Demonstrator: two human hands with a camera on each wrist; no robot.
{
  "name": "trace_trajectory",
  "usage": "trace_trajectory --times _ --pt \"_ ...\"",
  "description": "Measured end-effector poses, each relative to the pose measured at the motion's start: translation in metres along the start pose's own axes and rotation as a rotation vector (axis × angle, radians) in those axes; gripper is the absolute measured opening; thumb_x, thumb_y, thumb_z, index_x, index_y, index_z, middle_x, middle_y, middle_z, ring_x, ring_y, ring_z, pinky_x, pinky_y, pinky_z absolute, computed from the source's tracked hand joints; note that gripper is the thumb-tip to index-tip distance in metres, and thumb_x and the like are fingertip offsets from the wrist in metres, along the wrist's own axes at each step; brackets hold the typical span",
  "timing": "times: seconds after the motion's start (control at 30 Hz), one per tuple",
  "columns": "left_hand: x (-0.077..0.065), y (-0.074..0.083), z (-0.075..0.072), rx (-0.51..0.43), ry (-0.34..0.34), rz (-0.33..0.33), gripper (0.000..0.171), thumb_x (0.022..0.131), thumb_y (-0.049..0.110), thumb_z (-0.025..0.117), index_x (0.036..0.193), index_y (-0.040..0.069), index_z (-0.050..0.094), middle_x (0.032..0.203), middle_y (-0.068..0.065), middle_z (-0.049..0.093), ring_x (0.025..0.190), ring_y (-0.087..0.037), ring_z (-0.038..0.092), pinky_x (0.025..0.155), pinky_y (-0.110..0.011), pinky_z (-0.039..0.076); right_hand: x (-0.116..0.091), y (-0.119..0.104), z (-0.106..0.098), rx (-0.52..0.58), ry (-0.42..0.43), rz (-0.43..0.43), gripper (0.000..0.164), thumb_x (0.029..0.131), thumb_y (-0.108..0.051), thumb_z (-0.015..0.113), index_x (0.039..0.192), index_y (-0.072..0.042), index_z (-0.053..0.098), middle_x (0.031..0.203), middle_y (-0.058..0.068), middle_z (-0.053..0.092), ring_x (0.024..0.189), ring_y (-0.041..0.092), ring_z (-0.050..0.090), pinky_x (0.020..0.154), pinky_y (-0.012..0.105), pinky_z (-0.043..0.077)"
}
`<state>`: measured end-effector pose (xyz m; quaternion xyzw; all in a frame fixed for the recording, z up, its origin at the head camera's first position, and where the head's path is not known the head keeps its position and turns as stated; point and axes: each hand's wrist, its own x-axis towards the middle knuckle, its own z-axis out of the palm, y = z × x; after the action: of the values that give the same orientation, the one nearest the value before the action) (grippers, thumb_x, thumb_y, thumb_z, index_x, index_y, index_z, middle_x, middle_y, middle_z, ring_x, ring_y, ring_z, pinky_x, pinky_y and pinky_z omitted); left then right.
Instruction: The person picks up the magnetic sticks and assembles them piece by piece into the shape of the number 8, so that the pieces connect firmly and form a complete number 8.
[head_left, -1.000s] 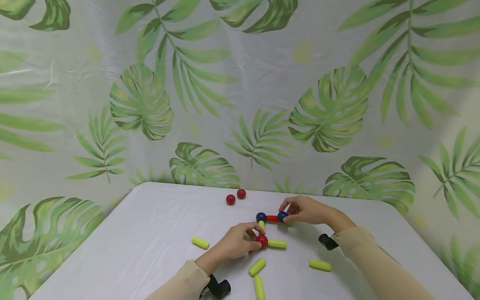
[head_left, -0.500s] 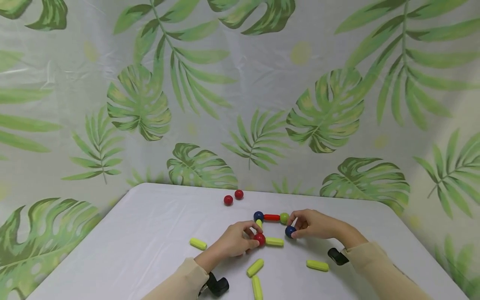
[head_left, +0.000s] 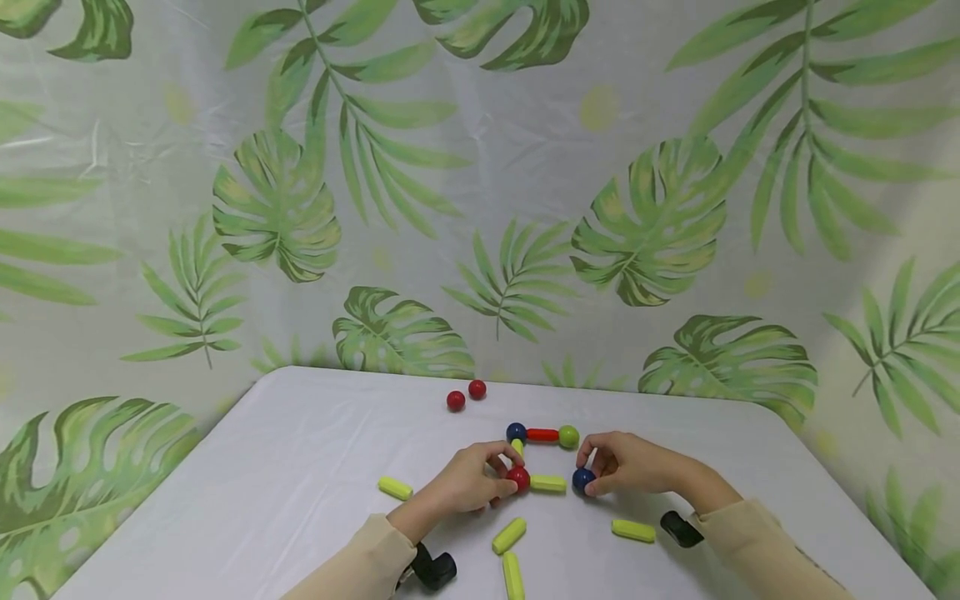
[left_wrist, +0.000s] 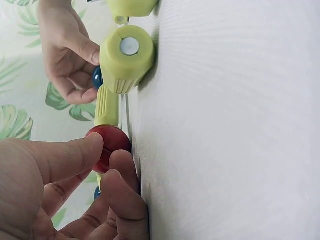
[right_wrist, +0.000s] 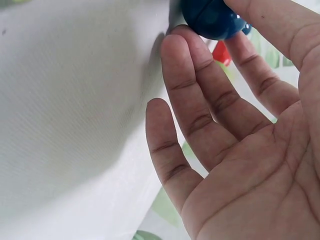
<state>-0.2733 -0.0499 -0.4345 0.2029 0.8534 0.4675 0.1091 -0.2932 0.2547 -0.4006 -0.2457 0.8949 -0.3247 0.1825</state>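
My left hand (head_left: 471, 482) pinches a red ball (head_left: 518, 478) between thumb and fingers on the white table. From that ball a yellow-green rod (head_left: 548, 483) points right, and a second yellow-green rod (head_left: 517, 450) runs back to a blue ball (head_left: 516, 432). A red rod (head_left: 542, 435) joins this blue ball to a green ball (head_left: 568, 437). My right hand (head_left: 633, 462) holds another blue ball (head_left: 582, 481) by thumb and fingertips, just right of the first rod's free end, with a small gap. In the right wrist view that blue ball (right_wrist: 210, 17) is partly cut off.
Two loose red balls (head_left: 456, 401) lie near the back edge of the white table (head_left: 322, 433). Loose yellow-green rods lie at the left (head_left: 395, 487), at the front (head_left: 509, 536) and below the right hand (head_left: 633, 531). A leaf-patterned cloth (head_left: 420, 208) hangs behind.
My right hand has drawn the blue ball away from the green ball at the red rod's end, forward to beside the yellow-green rod. The left hand keeps its grip on the red ball.
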Motion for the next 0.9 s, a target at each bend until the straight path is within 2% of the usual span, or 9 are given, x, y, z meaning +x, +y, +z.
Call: trace_trajectory --times 0.9 --pt "0.0015 -0.0009 0.001 0.002 0.0 -0.007 0.025 0.098 0.01 0.078 0.118 0.023 0.071 0.102 0.0 0.065 0.061 -0.013 0.057 0.046 -0.022 0.043 0.0016 -0.002 0.0082 -0.001 0.008 -0.048 0.03 0.093 -0.02 0.085 0.113 -0.012 0.065 0.09 0.002 0.066 0.083 0.016 0.06 0.072 0.024 0.049"
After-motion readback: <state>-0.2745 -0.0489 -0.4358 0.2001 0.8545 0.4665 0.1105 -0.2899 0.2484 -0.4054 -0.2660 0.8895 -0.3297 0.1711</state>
